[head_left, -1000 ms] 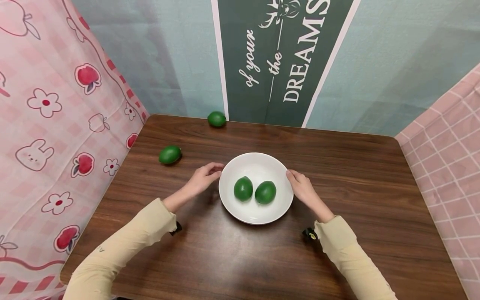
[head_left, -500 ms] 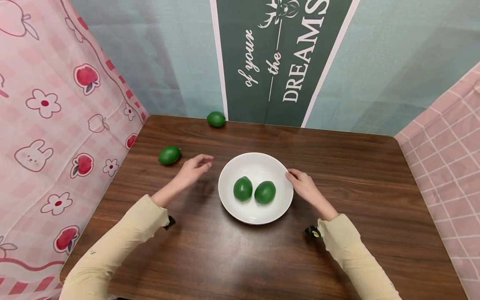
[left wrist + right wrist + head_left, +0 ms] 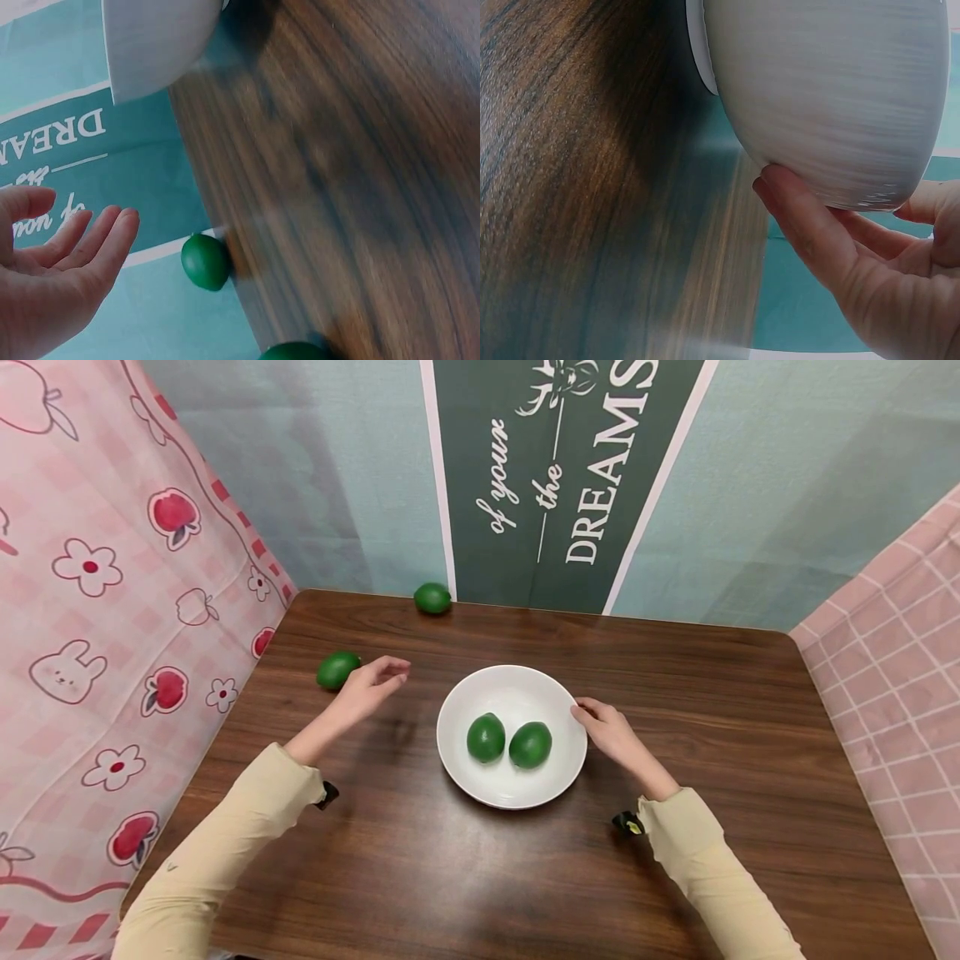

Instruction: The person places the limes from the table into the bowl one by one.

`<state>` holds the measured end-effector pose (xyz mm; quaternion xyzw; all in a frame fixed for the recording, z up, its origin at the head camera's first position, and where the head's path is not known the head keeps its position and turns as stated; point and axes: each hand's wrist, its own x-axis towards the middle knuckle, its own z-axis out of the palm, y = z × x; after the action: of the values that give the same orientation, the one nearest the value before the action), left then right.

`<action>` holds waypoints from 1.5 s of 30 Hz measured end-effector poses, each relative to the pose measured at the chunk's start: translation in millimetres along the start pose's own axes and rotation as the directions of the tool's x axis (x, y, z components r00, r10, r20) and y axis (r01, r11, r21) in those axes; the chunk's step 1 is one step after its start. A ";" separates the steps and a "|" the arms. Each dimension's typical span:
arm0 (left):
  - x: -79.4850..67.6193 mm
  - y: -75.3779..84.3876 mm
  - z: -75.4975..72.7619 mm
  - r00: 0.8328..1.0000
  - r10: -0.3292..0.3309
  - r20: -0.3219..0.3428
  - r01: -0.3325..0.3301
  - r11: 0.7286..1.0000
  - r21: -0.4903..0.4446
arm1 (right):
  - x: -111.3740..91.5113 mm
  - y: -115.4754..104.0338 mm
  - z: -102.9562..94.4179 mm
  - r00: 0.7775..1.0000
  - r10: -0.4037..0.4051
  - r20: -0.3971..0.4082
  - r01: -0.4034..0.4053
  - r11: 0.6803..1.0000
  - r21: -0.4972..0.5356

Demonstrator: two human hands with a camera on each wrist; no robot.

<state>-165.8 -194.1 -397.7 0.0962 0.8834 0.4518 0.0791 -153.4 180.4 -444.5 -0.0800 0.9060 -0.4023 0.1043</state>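
A white bowl (image 3: 512,797) stands near the middle of the wooden table with two green limes in it, the left lime (image 3: 486,737) and the right lime (image 3: 530,744). My right hand (image 3: 609,732) grips its right rim; in the right wrist view fingers (image 3: 806,225) lie against the outer wall, thumb at the rim. My left hand (image 3: 367,687) holds nothing, fingers loosely extended, over the table left of the bowl. It partly overlaps a third lime (image 3: 335,670) in the head view. Another lime (image 3: 432,598) lies at the back edge.
The brown table (image 3: 480,877) has its back edge against a blue-green cloth (image 3: 360,485) with a lettered dark panel (image 3: 517,485). A pink patterned curtain (image 3: 112,610) hangs at the left, and a pink checked cloth (image 3: 892,693) at the right.
My left hand has left the bowl's left rim and moved left and slightly back, toward the lime on the left. The bowl and my right hand have stayed nearly still.
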 end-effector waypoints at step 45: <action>15.7 -51.2 -45.8 0.985 0.040 -0.168 0.008 0.961 0.277 | -1.2 3.0 1.7 1.000 -0.012 -0.001 0.012 1.000 0.028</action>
<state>-196.4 -255.5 -413.7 0.0741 0.9405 0.3313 -0.0154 -152.0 181.4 -447.7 -0.0840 0.8999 -0.4153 0.1027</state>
